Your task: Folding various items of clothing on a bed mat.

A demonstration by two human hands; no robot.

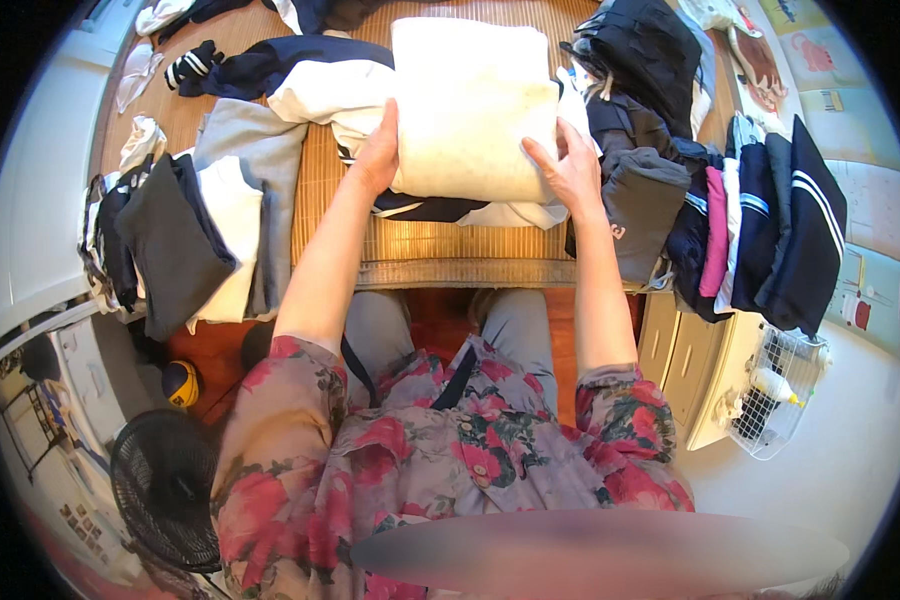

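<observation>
A folded white garment [475, 110], squared into a thick block, is held between my hands above the bamboo mat [420, 240]. My left hand [378, 150] grips its left edge, with most fingers hidden beneath or behind it. At its right edge my right hand [570, 168] has the thumb on the near face and the other fingers along the side. Under the block lie white and navy clothes, partly covered by it. A white piece of clothing with dark trim [335, 95] spreads out beside my left hand.
Folded dark, grey and white clothes [175, 240] stand at the left edge. To the right are a dark grey garment [645, 200], a row of upright folded clothes [760, 220] and a black heap [640, 60]. A fan [165, 490] and wire basket [770, 385] are lower down.
</observation>
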